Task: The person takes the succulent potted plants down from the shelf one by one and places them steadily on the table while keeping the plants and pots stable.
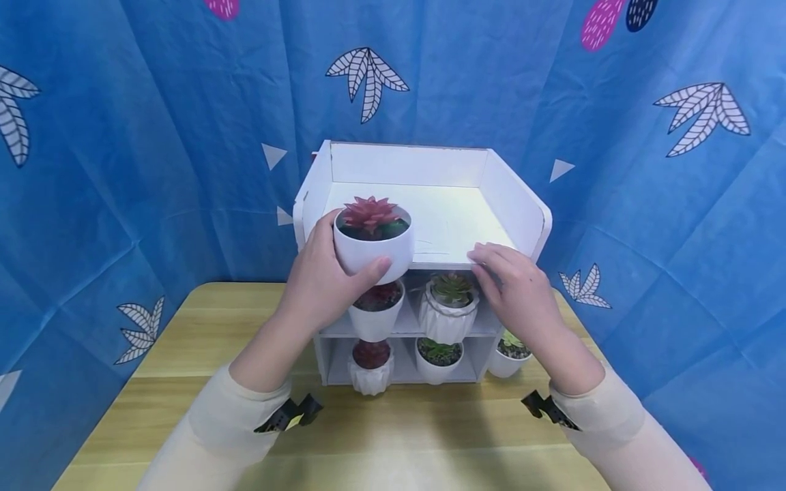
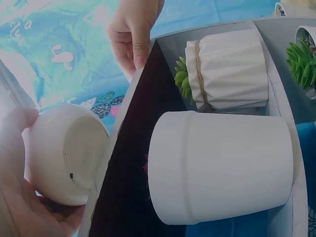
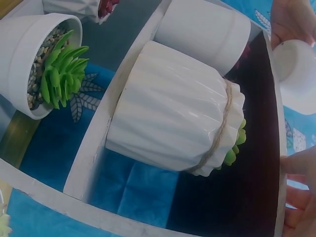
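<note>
My left hand (image 1: pixel 316 283) grips a round white pot (image 1: pixel 381 249), thumb on its front and fingers round the far left side. A red succulent (image 1: pixel 370 214) with green leaves sits upright in it. The pot overlaps the front edge of the top board of a white shelf (image 1: pixel 454 221) in the head view; the left wrist view shows its bare underside, just off the board. Over at the right part of that front edge, my right hand (image 1: pixel 518 286) holds the board, fingers above and thumb below. In the right wrist view its fingertips (image 3: pixel 296 163) show at the edge.
On the middle level stand a plain white pot (image 1: pixel 376 320) and a ridged pot with twine (image 1: pixel 448 317). Below are a faceted pot (image 1: pixel 371 377) and a green succulent pot (image 1: pixel 437 368). Another pot (image 1: pixel 506 365) stands right of the shelf on the wooden table (image 1: pixel 215 354). A blue curtain (image 1: pixel 184 136) hangs behind.
</note>
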Tool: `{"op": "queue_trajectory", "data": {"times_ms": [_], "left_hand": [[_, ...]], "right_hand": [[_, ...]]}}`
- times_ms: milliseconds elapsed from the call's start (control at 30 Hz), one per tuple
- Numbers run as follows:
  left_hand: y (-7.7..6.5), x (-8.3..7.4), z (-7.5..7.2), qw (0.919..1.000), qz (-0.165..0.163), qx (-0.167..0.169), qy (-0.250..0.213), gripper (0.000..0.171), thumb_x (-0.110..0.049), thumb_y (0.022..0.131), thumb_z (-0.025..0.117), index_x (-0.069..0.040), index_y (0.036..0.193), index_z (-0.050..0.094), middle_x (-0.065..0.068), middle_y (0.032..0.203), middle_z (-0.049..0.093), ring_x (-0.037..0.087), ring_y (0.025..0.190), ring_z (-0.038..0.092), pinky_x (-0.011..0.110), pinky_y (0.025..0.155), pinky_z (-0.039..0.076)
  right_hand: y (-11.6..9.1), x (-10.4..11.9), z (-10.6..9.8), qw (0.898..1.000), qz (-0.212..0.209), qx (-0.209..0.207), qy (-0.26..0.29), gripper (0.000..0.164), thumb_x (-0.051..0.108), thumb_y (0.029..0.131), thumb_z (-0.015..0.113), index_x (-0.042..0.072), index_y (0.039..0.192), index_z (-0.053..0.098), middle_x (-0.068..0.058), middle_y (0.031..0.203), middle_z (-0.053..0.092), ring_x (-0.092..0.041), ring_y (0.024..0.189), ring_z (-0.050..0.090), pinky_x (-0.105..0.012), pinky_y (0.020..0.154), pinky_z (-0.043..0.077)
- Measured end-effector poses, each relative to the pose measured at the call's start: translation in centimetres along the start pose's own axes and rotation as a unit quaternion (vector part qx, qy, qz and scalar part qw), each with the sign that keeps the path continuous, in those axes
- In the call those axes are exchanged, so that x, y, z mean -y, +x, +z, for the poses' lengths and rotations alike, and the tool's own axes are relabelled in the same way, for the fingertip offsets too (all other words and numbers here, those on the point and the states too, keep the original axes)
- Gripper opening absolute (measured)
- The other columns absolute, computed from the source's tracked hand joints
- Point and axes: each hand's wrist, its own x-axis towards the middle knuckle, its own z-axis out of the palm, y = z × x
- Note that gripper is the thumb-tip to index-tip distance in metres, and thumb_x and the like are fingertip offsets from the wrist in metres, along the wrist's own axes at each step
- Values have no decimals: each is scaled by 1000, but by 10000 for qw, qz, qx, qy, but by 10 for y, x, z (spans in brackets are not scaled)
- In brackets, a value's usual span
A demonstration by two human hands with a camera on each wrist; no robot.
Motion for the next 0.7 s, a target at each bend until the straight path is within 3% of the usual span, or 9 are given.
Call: {"op": "queue_trajectory", "data": {"times_ms": [700], "left_hand": [[-22,4,-17,9998,184,82,20,92,-67,68,64,-23,140,26,0,125,46,20,105,50,50,73,52]], "right_hand": [[2,4,0,10000,84,9,-29,27,17,87,64,12,113,64,-7,118,61,-25,114,54,-44,93,43]]}}
